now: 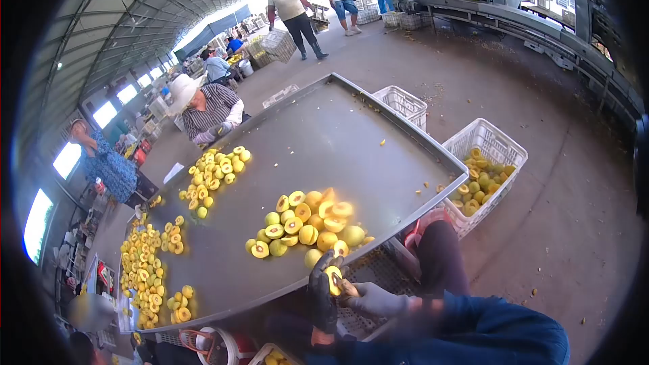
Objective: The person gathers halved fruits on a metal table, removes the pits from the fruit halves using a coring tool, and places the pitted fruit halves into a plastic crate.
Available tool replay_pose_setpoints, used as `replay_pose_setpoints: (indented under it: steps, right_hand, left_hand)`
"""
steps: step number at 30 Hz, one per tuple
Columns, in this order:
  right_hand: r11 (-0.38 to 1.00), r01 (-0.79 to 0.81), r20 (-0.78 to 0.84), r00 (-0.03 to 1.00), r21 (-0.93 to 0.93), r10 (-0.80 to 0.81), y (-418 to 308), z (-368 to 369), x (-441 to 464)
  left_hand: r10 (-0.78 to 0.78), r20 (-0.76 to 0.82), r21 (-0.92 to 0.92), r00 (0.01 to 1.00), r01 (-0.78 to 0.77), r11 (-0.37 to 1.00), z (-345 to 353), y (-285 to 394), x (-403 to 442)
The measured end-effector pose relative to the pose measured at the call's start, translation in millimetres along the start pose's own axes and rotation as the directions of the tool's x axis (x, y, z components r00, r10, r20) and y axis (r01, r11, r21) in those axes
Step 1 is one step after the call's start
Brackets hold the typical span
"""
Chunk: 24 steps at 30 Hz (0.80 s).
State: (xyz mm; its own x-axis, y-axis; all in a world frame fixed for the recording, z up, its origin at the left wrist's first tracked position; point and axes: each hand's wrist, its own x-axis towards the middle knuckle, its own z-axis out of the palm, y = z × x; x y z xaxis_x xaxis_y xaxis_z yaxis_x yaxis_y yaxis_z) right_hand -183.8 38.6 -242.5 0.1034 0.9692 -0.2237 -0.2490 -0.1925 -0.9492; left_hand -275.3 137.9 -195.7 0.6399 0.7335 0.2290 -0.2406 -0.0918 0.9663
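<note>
My left hand [322, 292], in a dark glove, is closed around a yellow peach half [333, 281], its cut face and dark centre turned towards me. My right hand [380, 300] wears a grey glove with brown-stained fingertips. Its fingers are pinched together against the peach's lower edge. Whether they also hold a small tool is hidden. Just beyond both hands, a pile of halved and whole yellow peaches [308, 222] lies on the grey metal table [318, 128] near its front rim.
More peach halves lie at the table's left [142, 270] and far-left side [215, 174]. A white crate of peaches [484, 179] stands right of the table, another white crate [402, 105] behind it. Below my hands is a perforated crate [378, 276]. A person in a sunhat [208, 109] works opposite.
</note>
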Motion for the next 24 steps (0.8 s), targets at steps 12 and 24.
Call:
replay_pose_setpoints:
  steps: [12, 24]
  right_hand:
    - [0.527, 0.145, -0.125, 0.888, -0.838, -0.443, 6.6, -11.1, -7.2]
    - [0.789, 0.256, -0.244, 0.858, -0.559, -0.451, -7.3, -25.9, -15.7]
  left_hand:
    - [-0.225, -0.194, -0.466, 0.955, 0.112, 0.877, -2.6, -25.6, -15.3]
    - [-0.076, -0.160, -0.154, 0.984, 0.051, 0.987, 36.8, -36.5, 11.3]
